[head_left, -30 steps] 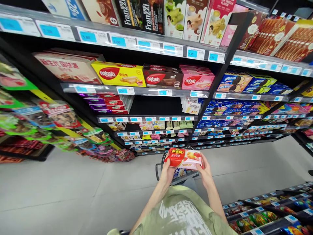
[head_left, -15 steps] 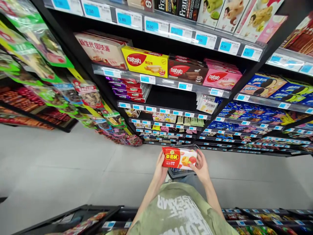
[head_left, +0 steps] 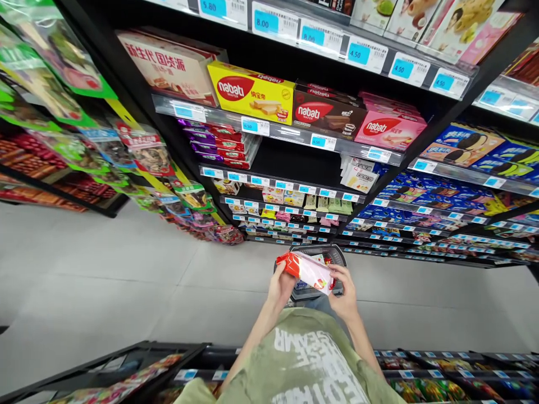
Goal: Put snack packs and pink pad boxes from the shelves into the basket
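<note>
A red and white snack packet (head_left: 309,271) with a strawberry picture is held between both hands in front of my body. My left hand (head_left: 281,286) grips its red end, fingers closed on the wrapper. At the pale end, my right hand (head_left: 343,290) pinches the other edge. The packet is tilted, its right end lower, and a mostly plain pinkish-white side faces me. Beneath it is a dark shopping basket (head_left: 340,252) with several packaged goods inside, partly hidden by the packet and my hands.
A black shelf unit stands ahead, with a yellow wafer box (head_left: 251,92), a brown wafer box (head_left: 327,112) and a pink wafer box (head_left: 389,123). Hanging snack bags (head_left: 143,148) line the left side. Another shelf rack (head_left: 168,359) is close behind me. Grey tiled floor (head_left: 126,264) lies between.
The packet has turned in my hands: its printed front has rotated away and a paler side shows. More of the basket is visible. My view has shifted slightly toward the shelf.
</note>
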A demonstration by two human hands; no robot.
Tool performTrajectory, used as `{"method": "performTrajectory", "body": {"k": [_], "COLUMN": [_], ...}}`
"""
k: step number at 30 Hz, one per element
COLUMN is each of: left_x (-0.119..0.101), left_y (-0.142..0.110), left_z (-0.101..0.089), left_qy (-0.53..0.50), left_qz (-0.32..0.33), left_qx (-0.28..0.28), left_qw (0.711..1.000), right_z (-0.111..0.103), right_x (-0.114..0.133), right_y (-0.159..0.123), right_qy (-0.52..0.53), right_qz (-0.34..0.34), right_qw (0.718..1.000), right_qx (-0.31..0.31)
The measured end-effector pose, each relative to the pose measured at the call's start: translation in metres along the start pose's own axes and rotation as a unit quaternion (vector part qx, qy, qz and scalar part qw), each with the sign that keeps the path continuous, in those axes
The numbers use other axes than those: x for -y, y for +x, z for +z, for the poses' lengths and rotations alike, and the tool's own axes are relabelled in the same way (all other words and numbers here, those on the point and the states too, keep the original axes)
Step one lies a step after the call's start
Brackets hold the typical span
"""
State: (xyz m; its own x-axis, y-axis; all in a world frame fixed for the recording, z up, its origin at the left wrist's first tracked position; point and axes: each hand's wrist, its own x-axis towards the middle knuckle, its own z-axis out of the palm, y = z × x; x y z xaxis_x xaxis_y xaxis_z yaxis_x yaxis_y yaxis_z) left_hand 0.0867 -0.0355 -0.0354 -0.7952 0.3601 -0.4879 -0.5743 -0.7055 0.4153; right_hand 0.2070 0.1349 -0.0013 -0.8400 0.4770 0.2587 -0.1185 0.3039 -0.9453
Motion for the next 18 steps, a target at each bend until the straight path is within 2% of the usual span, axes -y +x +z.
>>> {"method": "performTrajectory", "body": {"k": [7, 10, 13, 15, 18], "left_x": [0.0, -0.002, -0.002, -0.001, -0.002], "left_y": [0.006, 0.008, 0.01, 0.01, 0.008], "left_z": [-0.012, -0.018, -0.022, -0.024, -0.027], "left_qy": [0.0, 0.007, 0.028, 0.056, 0.107], "left_qz": [0.04, 0.044, 0.037, 0.042, 0.055], "left_qx": [0.0, -0.003, -0.001, 0.009, 0.013], "left_qw": [0.999, 0.999, 0.999, 0.997, 0.993], "right_z": [0.005, 0.008, 0.011, 0.015, 0.022], "right_x": [0.008, 0.004, -0.003, -0.008, -0.014], "right_y": [0.006, 0.007, 0.01, 0.012, 0.018], "right_qy": [-0.037, -0.031, 0.012, 0.067, 0.153], "right_qz": [-0.102, -0.101, -0.008, 0.091, 0.223], "right_qw": [0.994, 0.993, 0.999, 0.994, 0.958], "right_qx": [0.032, 0.05, 0.049, -0.002, -0.097]}}
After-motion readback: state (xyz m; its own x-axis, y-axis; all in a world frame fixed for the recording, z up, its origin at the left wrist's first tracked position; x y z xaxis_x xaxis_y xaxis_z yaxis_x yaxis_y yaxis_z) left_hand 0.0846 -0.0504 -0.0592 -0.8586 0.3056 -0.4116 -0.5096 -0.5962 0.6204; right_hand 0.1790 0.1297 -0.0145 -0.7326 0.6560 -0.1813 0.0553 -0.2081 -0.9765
